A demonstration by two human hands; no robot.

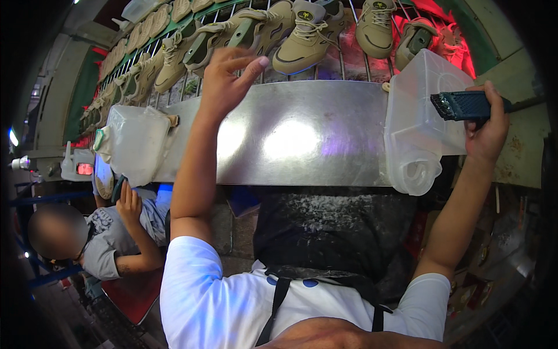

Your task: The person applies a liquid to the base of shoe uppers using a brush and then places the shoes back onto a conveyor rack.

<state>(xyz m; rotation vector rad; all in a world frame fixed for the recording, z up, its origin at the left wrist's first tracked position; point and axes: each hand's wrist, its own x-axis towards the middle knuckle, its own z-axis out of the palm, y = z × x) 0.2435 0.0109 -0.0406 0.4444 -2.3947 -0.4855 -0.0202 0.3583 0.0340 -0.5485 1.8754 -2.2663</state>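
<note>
My left hand [228,81] reaches over the near edge of the rack, thumb and fingers apart, with nothing visible in it. Just beyond its fingertips lie tan shoes, among them a shoe [264,26] turned on its side. To the right of that hand, a laced tan sneaker [303,41] points toward me. My right hand [488,131] is closed around a dark teal brush [472,106], whose black bristles face left. That brush is held above a translucent plastic container [415,113] at the right end of the metal tabletop [302,134].
A second translucent container [135,142] stands at the tabletop's left end. Shoes and soles line the rack of metal rods [367,70], lit red at the right. At the left sits a co-worker [125,238], a dark object in one hand. A dark apron [325,227] covers my lap.
</note>
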